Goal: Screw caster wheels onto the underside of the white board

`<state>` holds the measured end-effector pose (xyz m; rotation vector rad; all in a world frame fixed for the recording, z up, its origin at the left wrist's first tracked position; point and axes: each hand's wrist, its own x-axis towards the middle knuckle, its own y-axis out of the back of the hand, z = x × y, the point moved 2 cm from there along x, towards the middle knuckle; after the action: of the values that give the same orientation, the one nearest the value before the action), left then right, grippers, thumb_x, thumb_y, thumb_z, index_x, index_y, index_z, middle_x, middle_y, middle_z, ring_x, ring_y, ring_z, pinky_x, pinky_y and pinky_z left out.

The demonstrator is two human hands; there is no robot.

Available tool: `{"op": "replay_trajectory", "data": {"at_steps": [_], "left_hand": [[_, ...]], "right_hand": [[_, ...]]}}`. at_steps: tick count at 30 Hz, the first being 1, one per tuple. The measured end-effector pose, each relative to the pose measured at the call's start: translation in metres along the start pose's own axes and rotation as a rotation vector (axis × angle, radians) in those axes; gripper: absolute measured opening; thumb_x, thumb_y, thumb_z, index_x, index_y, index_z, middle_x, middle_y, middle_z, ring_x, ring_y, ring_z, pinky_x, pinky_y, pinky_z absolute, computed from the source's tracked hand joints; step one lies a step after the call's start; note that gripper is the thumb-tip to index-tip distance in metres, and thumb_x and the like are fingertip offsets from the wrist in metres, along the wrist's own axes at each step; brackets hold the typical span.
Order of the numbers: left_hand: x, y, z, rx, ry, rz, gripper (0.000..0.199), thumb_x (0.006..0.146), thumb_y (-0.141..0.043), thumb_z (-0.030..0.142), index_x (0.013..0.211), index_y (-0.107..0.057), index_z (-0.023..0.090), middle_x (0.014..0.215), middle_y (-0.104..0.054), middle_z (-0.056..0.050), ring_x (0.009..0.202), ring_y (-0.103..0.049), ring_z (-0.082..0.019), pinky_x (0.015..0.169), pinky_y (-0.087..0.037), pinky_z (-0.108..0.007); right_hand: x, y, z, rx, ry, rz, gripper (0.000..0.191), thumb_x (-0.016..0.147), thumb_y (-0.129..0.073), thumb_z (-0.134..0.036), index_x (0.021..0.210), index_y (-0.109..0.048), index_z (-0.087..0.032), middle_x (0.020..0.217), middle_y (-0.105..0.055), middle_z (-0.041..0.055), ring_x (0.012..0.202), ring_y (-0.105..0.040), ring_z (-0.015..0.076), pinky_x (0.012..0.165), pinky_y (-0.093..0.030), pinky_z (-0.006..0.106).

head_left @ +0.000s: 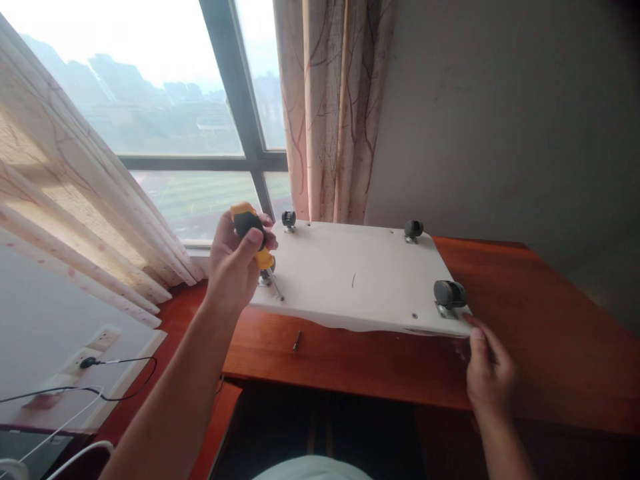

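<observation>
A white panel (345,267) lies on the wooden table, with a dark caster (450,294) at its near right corner and others at the remaining corners. My left hand (240,260) is wrapped round the yellow and black handle of a screwdriver (249,227). Its shaft points down at a screw (281,298) by the near left caster, which is partly hidden behind the hand. With thumb and fingers, my right hand (490,363) grips the panel's near right corner, below the caster.
On the table (540,313), a small metal screw (297,341) lies in front of the panel. Curtains (330,107) and a window stand behind. Cables run from a wall socket (83,362) at the left.
</observation>
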<state>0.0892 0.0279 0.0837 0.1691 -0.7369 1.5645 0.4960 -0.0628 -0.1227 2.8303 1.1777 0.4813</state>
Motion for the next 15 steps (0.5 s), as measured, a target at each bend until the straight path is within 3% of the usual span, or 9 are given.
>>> {"op": "replay_trajectory", "data": {"at_steps": [3,8,12,15], "left_hand": [[-0.0017,0.0027,-0.0007,-0.012,-0.02,0.012,0.037,0.073,-0.091,0.031,0.099,-0.066,0.024,0.1,-0.064,0.0,0.065,-0.06,-0.007,0.064,-0.055,-0.024],[-0.0016,0.0041,-0.0006,-0.043,0.024,-0.067,0.037,0.083,-0.08,0.044,0.108,-0.069,0.02,0.091,-0.065,-0.004,0.078,-0.065,-0.015,0.068,-0.057,-0.027],[0.0001,0.0035,-0.0035,-0.085,0.052,-0.072,0.047,0.091,-0.067,0.057,0.119,-0.065,0.02,0.088,-0.068,-0.006,0.075,-0.065,-0.017,0.067,-0.057,-0.03],[0.0007,0.0048,-0.0058,-0.035,-0.018,-0.045,0.04,0.086,-0.076,0.052,0.11,-0.065,0.023,0.091,-0.067,-0.003,0.072,-0.064,-0.014,0.067,-0.057,-0.028]], "right_hand": [[-0.0001,0.0001,-0.0002,-0.005,0.016,0.0,0.065,0.087,-0.06,-0.067,0.116,-0.074,-0.011,0.079,-0.072,0.0101,0.061,-0.061,0.0199,0.058,-0.048,0.032],[0.0002,-0.0002,-0.0024,0.001,0.023,-0.003,0.064,0.087,-0.059,-0.067,0.116,-0.074,-0.012,0.082,-0.073,0.01,0.06,-0.061,0.0186,0.057,-0.048,0.031],[0.0002,-0.0003,-0.0026,-0.002,0.025,-0.008,0.062,0.088,-0.059,-0.065,0.116,-0.074,-0.011,0.085,-0.073,0.0106,0.06,-0.061,0.0181,0.057,-0.047,0.03],[0.0003,-0.0001,-0.0014,-0.002,0.025,-0.007,0.061,0.089,-0.059,-0.064,0.116,-0.074,-0.011,0.084,-0.073,0.0105,0.06,-0.061,0.0185,0.057,-0.047,0.03]]}}
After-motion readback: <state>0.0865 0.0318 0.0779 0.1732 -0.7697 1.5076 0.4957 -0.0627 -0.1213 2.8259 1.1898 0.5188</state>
